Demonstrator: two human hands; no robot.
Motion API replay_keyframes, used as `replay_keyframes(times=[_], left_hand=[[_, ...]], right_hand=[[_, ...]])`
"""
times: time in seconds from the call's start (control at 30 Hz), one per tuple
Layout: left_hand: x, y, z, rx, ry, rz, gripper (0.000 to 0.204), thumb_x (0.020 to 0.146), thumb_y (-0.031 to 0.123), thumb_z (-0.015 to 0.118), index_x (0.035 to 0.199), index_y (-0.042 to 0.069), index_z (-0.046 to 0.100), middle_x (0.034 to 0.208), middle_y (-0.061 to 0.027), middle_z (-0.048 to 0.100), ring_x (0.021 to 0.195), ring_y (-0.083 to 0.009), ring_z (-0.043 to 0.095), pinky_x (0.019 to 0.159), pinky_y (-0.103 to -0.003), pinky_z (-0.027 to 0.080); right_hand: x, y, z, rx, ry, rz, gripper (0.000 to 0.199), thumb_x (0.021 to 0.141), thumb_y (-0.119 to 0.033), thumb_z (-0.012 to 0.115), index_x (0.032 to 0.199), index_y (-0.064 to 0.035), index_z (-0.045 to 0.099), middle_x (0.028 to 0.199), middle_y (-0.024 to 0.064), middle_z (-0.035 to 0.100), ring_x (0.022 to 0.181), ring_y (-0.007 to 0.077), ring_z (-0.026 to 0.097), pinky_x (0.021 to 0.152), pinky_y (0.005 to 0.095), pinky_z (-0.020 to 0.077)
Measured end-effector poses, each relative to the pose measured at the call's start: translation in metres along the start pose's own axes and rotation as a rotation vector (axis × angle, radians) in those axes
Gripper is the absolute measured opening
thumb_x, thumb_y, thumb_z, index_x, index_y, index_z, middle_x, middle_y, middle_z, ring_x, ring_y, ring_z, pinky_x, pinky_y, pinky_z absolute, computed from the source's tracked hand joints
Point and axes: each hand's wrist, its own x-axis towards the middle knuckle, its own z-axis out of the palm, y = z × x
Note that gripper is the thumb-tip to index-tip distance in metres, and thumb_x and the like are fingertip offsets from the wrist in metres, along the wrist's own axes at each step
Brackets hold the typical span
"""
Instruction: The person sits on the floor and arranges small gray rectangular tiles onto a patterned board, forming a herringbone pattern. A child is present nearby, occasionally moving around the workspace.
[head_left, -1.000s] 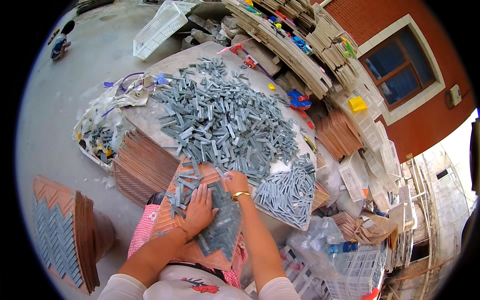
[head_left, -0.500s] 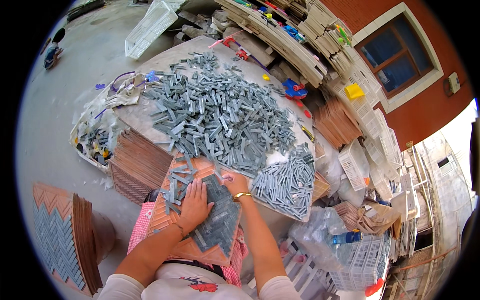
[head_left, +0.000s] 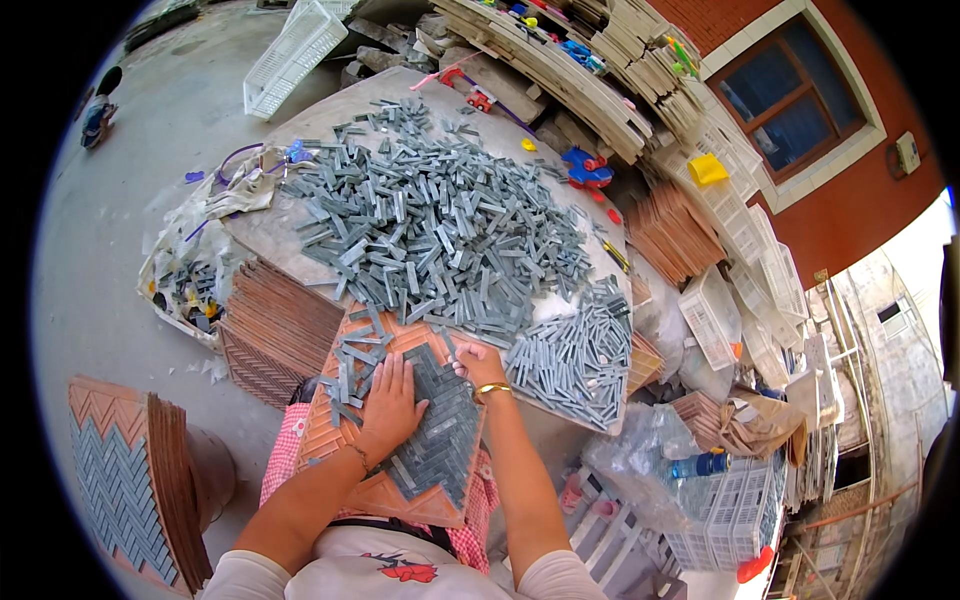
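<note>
Slid my right hand (head_left: pixel 480 366) outward beside the tray (head_left: pixel 435 506), curled, can't tell if gripping; nearby tile (head_left: pixel 449 345) sits clear, left hand (head_left: pixel 393 405) flat.

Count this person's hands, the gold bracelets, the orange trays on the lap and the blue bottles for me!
Hands: 2 (left hand, right hand)
Gold bracelet: 1
Orange tray: 1
Blue bottle: 1
Total: 5

Room lies between the left tray stacks (head_left: pixel 280 318), while the tile heap (head_left: pixel 450 235) blocks ahead.
</note>
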Motion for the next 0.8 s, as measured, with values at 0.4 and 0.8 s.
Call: replay_keyframes(times=[0.4, 0.8], left_hand=[[0.001, -0.001, 0.001, -0.027, 0.008, -0.008, 0.072, 0.082, 0.036, 0.06, 0.131, -0.011, 0.036, 0.142, -0.0266, 0.029, 0.134, -0.0374, 0.025, 0.111, -0.046, 0.018], [0.0, -0.001, 0.001, 0.001, -0.005, -0.014, 0.07, 0.084, 0.038, 0.057, 0.131, -0.01, 0.036, 0.143, -0.0259, 0.028, 0.135, -0.037, 0.024, 0.112, -0.046, 0.017]], right_hand=[[0.01, -0.019, 0.028, -0.608, -0.052, -0.518, 0.021, 0.078, -0.008, 0.058, 0.097, -0.003, 0.065, 0.086, 0.0148, 0.065, 0.075, 0.0259, 0.062, 0.069, 0.0353, 0.0486], [0.034, -0.017, 0.045, -0.939, -0.087, -0.721, 0.009, 0.08, -0.009, 0.059, 0.086, -0.0049, 0.065, 0.083, 0.0154, 0.06, 0.082, 0.0347, 0.058, 0.073, 0.0417, 0.0462]])
